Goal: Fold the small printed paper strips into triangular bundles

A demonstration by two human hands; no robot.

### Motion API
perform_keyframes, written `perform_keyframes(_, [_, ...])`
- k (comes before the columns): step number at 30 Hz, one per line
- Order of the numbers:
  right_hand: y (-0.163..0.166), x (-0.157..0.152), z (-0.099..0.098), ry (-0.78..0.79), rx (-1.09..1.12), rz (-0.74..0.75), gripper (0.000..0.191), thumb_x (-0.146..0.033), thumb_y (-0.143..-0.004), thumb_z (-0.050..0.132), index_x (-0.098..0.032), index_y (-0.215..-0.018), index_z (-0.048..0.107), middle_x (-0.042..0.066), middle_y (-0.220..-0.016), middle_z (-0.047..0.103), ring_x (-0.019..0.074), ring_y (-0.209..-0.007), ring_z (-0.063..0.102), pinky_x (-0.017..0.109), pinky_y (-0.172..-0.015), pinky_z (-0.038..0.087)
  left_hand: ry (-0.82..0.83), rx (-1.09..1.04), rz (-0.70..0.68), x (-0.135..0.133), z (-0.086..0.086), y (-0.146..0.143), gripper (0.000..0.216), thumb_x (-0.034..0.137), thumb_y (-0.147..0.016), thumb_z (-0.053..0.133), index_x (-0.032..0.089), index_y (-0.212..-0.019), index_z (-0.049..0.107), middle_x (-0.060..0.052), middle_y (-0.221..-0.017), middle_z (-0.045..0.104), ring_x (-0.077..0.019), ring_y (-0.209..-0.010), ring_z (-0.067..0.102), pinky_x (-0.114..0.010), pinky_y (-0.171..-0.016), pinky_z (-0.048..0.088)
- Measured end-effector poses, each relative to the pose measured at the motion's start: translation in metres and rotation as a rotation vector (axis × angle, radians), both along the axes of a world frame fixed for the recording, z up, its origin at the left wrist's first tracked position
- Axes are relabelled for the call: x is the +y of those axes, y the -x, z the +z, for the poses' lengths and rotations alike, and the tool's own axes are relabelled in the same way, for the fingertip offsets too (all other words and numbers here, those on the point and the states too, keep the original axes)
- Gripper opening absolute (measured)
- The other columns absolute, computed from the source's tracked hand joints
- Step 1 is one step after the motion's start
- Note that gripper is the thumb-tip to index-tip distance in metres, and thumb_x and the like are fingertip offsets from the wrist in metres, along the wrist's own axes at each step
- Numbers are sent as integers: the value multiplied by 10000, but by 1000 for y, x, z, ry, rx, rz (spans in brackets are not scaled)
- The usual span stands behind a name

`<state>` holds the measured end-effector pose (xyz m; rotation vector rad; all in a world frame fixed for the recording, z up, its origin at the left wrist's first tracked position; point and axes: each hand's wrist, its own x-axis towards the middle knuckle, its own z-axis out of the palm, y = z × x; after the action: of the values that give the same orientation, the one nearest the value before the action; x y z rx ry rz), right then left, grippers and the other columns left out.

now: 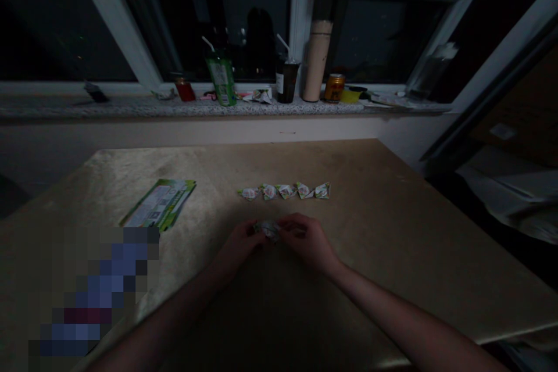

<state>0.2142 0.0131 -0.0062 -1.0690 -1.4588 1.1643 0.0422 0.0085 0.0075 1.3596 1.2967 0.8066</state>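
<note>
Feed check: left hand (238, 247) and right hand (307, 241) meet mid-table, both pinched shut on one small paper piece (267, 229), held just over the table (392, 215).

Progress, my read: five folded pieces (285, 191) lie in a row just beyond the hands, so five are done and the sixth is mid-fold. The stack of leaflets (161, 203) sits off to the left, apart from the hands (probably feedstock, count unreadable), so more looks left.

Labels: green, white and red print on the pieces and leaflets, nothing legible. The green carton (222, 81) and gold can (334, 88) on the windowsill (108, 106) are too dark to read brands.
</note>
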Motion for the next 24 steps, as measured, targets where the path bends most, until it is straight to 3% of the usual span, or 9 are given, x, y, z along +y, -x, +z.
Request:
perform_keyframes(4, [0,-6,5,-210,-134,79,156,-163,-706,658,-203,-841,727,54,-897,639,142,-754,608,228,-606,483,-7,71,-25,3,-1,1,93,241,-609,610,153,-632,630,22,-576,561,-174,-582,510,-247,-541,334])
perform_keyframes(12, [-2,-5,5,-228,-219,102,148,-206,-692,733,-195,-839,742,41,-817,637,131,-681,596,222,-572,471,65,26,-118,3,-1,8,177,238,-631,635,152,-783,660,-7,-752,664,-226,-764,602,-285,-673,427])
perform_keyframes(16, [-2,-5,8,-231,-180,78,136,-215,-761,686,-206,-883,744,33,-765,617,130,-676,590,218,-566,459,197,-241,-178,1,0,7,237,222,-663,704,160,-891,688,-24,-869,687,-213,-833,617,-293,-749,452])
perform_keyframes(19, [-3,-4,7,-289,-142,49,126,-220,-806,637,-207,-873,744,36,-760,612,125,-678,586,216,-572,457,288,-519,-131,0,-2,4,241,220,-668,754,160,-896,702,-36,-906,688,-191,-876,614,-282,-811,450])
perform_keyframes(24, [-5,-2,6,-345,-149,7,118,-225,-805,633,-196,-847,739,31,-733,602,121,-659,575,212,-558,453,289,-598,-73,0,-6,-1,203,297,-704,755,156,-841,708,-46,-920,682,-174,-891,600,-255,-833,449])
